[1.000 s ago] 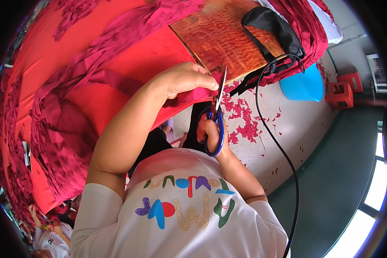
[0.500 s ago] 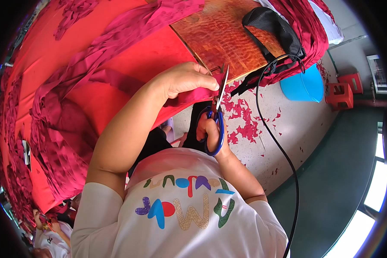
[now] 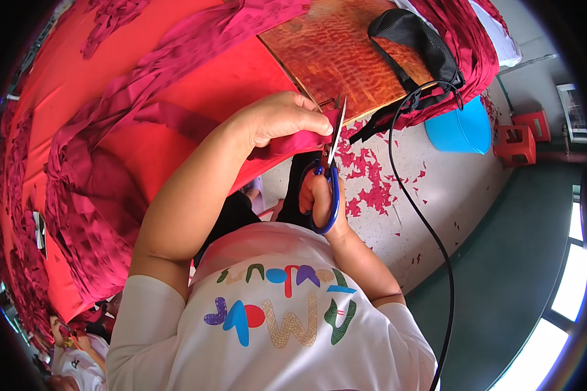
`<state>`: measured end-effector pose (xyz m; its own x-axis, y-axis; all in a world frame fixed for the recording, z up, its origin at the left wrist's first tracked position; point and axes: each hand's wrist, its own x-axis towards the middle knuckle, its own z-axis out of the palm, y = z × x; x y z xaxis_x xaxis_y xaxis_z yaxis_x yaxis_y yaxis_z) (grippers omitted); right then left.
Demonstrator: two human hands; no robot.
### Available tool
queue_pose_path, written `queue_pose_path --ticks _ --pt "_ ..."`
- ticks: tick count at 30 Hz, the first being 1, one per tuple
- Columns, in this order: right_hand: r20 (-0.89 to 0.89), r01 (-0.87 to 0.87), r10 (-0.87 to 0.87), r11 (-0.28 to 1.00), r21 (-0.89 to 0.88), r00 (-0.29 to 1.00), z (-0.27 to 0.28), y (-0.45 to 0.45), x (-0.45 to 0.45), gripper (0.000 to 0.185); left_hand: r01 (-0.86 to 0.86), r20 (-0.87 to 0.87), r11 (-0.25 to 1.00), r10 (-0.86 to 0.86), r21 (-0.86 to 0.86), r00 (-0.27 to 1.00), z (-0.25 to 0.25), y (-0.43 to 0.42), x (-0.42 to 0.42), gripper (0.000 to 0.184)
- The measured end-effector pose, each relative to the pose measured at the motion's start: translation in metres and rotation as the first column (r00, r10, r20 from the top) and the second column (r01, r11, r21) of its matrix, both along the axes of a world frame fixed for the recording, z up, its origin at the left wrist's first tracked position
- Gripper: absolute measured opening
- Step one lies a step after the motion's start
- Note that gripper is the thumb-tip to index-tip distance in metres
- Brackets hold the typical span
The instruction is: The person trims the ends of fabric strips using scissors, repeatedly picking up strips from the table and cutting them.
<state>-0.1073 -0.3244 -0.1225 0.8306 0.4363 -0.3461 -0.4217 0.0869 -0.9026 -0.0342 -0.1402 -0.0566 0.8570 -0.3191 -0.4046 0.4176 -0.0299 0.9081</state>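
Observation:
My left hand pinches the dark red fabric near the table's front edge, thumb and fingers pressed together on it. My right hand is wrapped round the blue handles of a pair of scissors. The blades point up, away from my body, just right of my left fingertips, with the fabric's edge beside them. They look slightly parted. More dark red fabric lies heaped on the bright red cover to the left.
A wooden board and a black mesh bag are at the top. A black cable runs down on the right. Beyond are a blue bucket, red stools and red scraps on the floor. Another person is at lower left.
My right hand's fingers have shifted slightly on the scissor handles. My left hand has hardly moved. The other person at lower left has moved their hands a little.

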Motion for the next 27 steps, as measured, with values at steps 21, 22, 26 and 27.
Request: queue_pose_path --ticks 21,22,26,27 --pt "0.063 0.112 -0.108 0.992 -0.066 0.992 0.016 0.006 -0.002 0.033 -0.017 -0.012 1.0 0.017 0.012 1.0 0.004 -0.001 -0.001 0.022" --pt "0.032 0.133 -0.131 0.989 -0.06 0.991 0.02 0.004 -0.001 0.035 -0.006 -0.015 1.0 0.006 0.001 1.0 0.005 0.0 -0.002 0.024" --pt "0.073 0.198 -0.193 0.978 -0.059 0.978 0.017 -0.015 0.011 0.024 0.023 -0.058 0.996 -0.028 -0.087 0.998 0.002 0.003 0.0 0.023" --pt "0.102 0.235 -0.224 0.966 -0.106 0.969 0.024 -0.018 0.015 0.02 0.025 -0.069 0.993 -0.033 -0.115 0.997 0.002 0.004 0.0 0.022"
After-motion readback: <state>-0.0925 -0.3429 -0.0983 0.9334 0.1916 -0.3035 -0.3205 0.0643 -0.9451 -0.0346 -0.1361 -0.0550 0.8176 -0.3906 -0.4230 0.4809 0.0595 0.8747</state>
